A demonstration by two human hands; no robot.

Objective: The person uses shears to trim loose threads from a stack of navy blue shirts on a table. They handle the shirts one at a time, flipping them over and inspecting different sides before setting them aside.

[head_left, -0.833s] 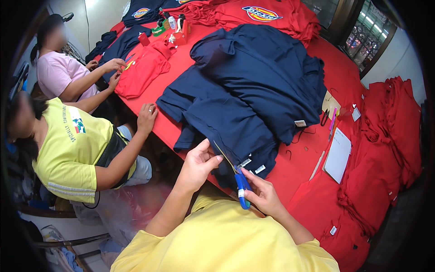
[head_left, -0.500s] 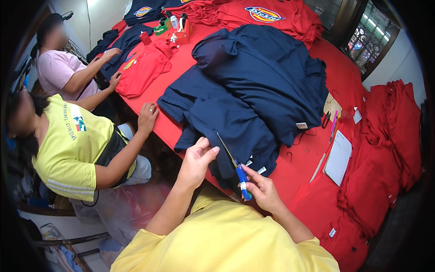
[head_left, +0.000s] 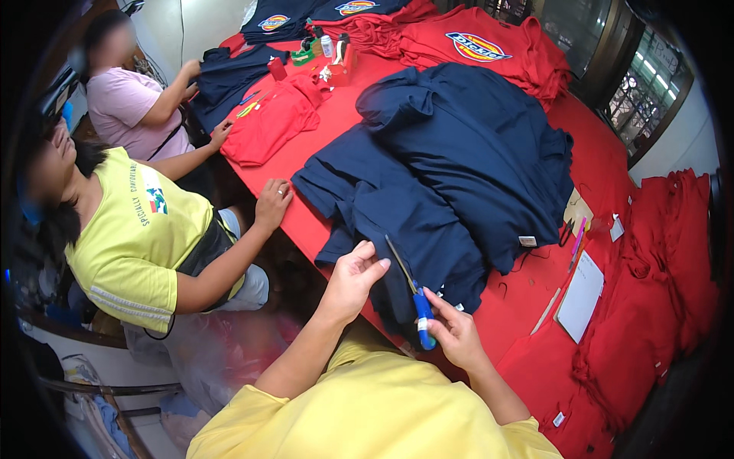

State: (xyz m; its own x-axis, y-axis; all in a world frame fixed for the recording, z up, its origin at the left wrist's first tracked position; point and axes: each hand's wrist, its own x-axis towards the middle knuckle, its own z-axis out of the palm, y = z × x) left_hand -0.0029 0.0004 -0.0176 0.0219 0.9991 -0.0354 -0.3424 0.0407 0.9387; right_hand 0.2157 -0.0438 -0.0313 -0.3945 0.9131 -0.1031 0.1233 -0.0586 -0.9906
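Observation:
In my right hand (head_left: 459,334) is a pair of scissors (head_left: 423,315) with blue handles, its long blades pointing up and away over dark navy fabric. My left hand (head_left: 352,281) is closed in a pinch just left of the blade tips. Whatever its fingers hold is too small to make out. Beneath and beyond both hands lies a heap of navy garments (head_left: 466,161), loosely folded, with small white labels near its right and front edges.
Red garments (head_left: 650,268) pile up on the right, beside a white notepad (head_left: 580,297) and a pink pen (head_left: 579,233). More red garments (head_left: 489,42) lie at the back of the red table (head_left: 527,291). Two co-workers (head_left: 145,229) stand along the left edge; a red tape dispenser (head_left: 344,67) is beyond.
My view has shifted, so the table and the people appear farther right and slightly lower. Both hands keep nearly the same pose. The far co-worker's hand has lifted off the dark cloth.

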